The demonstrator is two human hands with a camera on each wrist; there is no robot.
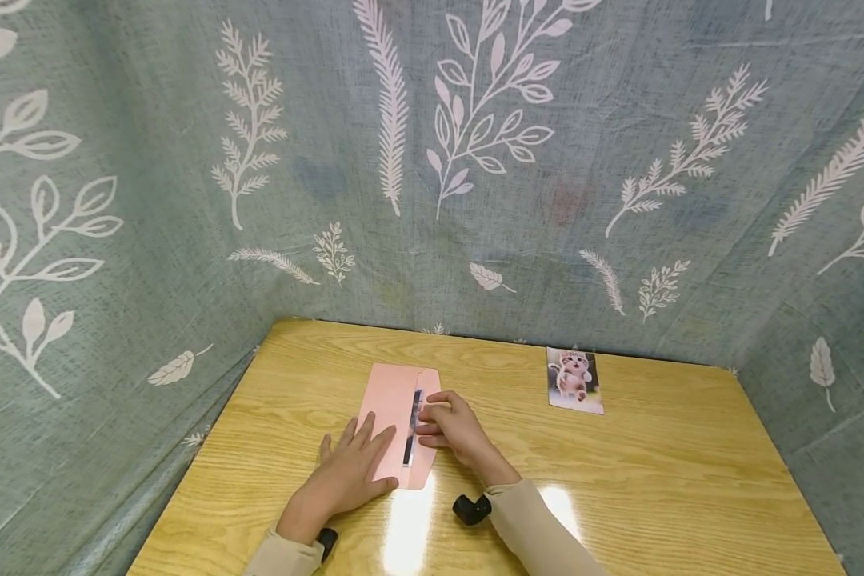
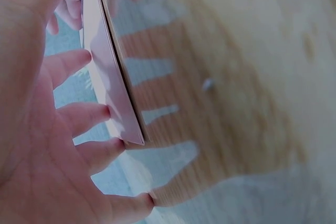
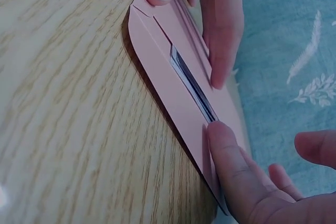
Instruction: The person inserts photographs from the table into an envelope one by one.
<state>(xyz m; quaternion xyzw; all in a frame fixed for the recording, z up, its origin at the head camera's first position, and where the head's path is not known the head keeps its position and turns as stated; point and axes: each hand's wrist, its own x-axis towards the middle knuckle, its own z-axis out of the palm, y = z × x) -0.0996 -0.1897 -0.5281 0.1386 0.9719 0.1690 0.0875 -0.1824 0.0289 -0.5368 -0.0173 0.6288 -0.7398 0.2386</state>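
Note:
A pink envelope [image 1: 391, 392] lies on the wooden table with its flap side turned to the right. From its opening shows a narrow strip of a dark, glossy picture card [image 1: 410, 444]; the rest of the card is hidden inside. My left hand [image 1: 351, 472] rests on the envelope's left part, fingers spread, its thumb near the lower end. At the opening, my right hand [image 1: 462, 432] touches the card's edge with its fingertips. In the right wrist view one fingertip of the right hand [image 3: 247, 182] presses at the card [image 3: 194, 85], and the thumb stands apart.
A kitten picture card [image 1: 574, 380] lies near the table's back edge, right of the hands. Leaf-patterned grey-green cloth [image 1: 432, 240] hangs behind the wooden table [image 1: 662, 456] and along its sides. Black wrist devices [image 1: 471, 510] sit at both cuffs.

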